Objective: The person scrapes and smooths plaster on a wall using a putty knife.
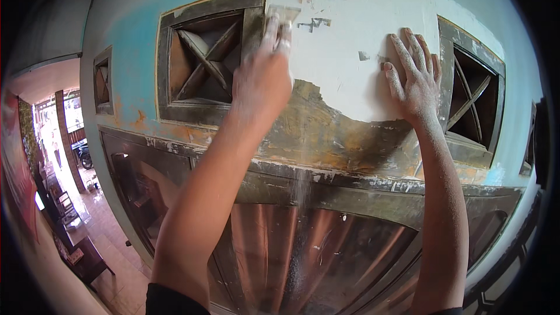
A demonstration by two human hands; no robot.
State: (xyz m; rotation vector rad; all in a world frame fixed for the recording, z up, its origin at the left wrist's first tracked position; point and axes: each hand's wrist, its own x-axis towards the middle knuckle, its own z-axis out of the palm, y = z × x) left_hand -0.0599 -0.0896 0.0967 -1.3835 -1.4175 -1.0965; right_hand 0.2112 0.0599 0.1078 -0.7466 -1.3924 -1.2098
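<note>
My left hand (262,76) is dusted white and slightly blurred. Two of its fingers press a flat, greyish-tan piece of sandpaper (293,14) against the white-filled wall patch (332,76), just right of a wooden vent frame (254,26). Pale dust (300,192) streams down below that hand. Flat on the same white patch, fingers spread, rests my right hand (415,79), coated in white powder and holding nothing. It is beside the right-hand vent frame (448,52). Part of the sandpaper is hidden under my left fingers.
Dark wooden vents with crossed slats (207,61) flank the patch. Bare brown, flaking wall (350,146) lies under it, above a wooden ledge (361,181) and glass panes with reddish curtains (274,245). At far left, a doorway (73,116) opens past a small dark table (87,259).
</note>
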